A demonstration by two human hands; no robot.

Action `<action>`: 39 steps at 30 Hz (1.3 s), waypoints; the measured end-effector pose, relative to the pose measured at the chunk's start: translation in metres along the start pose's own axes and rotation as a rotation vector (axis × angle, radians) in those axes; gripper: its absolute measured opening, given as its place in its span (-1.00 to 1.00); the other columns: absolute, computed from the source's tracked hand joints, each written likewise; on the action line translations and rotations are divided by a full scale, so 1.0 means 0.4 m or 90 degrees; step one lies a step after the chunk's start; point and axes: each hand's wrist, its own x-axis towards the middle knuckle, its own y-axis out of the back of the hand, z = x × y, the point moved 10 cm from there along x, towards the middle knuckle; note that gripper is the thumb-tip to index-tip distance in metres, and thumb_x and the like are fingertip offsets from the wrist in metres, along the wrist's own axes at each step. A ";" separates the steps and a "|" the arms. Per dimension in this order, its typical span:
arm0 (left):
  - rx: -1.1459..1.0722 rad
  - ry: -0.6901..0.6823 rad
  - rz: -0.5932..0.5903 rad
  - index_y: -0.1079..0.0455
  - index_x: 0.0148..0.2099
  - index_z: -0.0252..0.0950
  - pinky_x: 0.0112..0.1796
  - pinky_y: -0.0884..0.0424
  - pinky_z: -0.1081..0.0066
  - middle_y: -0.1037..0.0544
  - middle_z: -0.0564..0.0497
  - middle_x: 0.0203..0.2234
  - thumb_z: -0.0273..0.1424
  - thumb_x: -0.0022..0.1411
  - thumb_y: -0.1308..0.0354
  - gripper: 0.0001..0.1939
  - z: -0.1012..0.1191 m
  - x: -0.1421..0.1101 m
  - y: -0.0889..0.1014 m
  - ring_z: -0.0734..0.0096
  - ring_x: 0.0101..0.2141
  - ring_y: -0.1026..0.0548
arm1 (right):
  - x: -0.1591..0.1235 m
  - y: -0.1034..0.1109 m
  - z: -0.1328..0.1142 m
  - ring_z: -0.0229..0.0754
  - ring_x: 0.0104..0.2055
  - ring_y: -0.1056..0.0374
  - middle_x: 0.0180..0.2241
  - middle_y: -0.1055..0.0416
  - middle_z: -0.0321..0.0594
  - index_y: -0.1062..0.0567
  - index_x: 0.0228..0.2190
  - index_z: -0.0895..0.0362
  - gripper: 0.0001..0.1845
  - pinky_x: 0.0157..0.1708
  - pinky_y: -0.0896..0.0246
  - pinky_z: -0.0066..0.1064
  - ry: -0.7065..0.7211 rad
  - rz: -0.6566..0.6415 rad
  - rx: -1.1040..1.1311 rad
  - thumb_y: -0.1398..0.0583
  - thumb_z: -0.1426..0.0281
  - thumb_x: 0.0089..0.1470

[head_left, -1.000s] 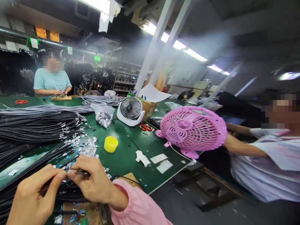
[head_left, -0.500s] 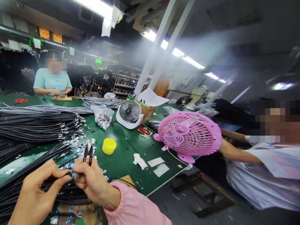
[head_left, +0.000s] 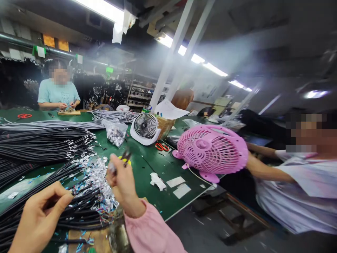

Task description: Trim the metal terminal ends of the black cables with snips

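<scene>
My left hand [head_left: 39,216] is at the lower left, thumb and forefinger pinched on the end of a black cable, whose dark tip barely shows. Ahead of it to the right, my right hand [head_left: 123,182] is raised and blurred. Its fingers are wrapped round small pointed snips [head_left: 127,154], blades pointing up, and a crumpled silvery scrap shows at its fingertips. Beneath and between the hands lie black cables [head_left: 79,214] with stripped ends, coloured wires and a heap of foil scraps [head_left: 101,177]. A yellow tub [head_left: 128,162] is partly hidden behind the right hand.
On the green table [head_left: 147,175] stand a white fan [head_left: 144,128], a bag of small parts [head_left: 115,131], red-handled scissors [head_left: 162,146] and grey cables [head_left: 113,116]. A co-worker at right reaches to a pink fan [head_left: 210,149]; another person [head_left: 59,93] works across the table.
My right hand has moved away from my left, forward and to the right, taking the snips and a silvery scrap. My left hand has stayed nearly in place, slightly left.
</scene>
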 end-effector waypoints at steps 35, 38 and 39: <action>0.151 -0.133 0.149 -0.69 -0.29 -0.10 -0.42 -0.63 0.45 -0.68 0.07 -0.51 0.07 0.25 -0.29 -0.62 0.026 -0.061 0.033 0.28 -0.45 -0.67 | -0.110 -0.094 -0.003 -0.05 -0.10 -0.54 -0.10 -0.64 -0.14 -0.67 0.06 0.00 -0.64 -0.07 -0.44 -0.29 0.190 -0.212 -0.214 -0.22 0.23 0.32; 0.137 -0.194 0.130 -0.68 -0.28 -0.08 -0.41 -0.62 0.51 -0.71 0.10 -0.45 -0.05 0.34 -0.27 -0.71 0.050 -0.056 0.033 0.35 -0.47 -0.66 | -0.114 -0.094 0.001 -0.03 -0.14 -0.54 -0.18 -0.66 -0.15 -0.71 -0.08 -0.01 -0.74 -0.07 -0.46 -0.26 0.215 -0.222 -0.241 -0.25 0.23 0.30; 0.134 -0.214 0.127 -0.68 -0.28 -0.07 -0.42 -0.61 0.53 -0.71 0.11 -0.44 -0.08 0.37 -0.26 -0.72 0.058 -0.056 0.033 0.38 -0.48 -0.66 | -0.115 -0.095 -0.001 -0.04 -0.20 -0.53 -0.23 -0.65 -0.15 -0.72 -0.13 -0.01 -0.75 -0.12 -0.47 -0.26 0.220 -0.223 -0.247 -0.26 0.22 0.30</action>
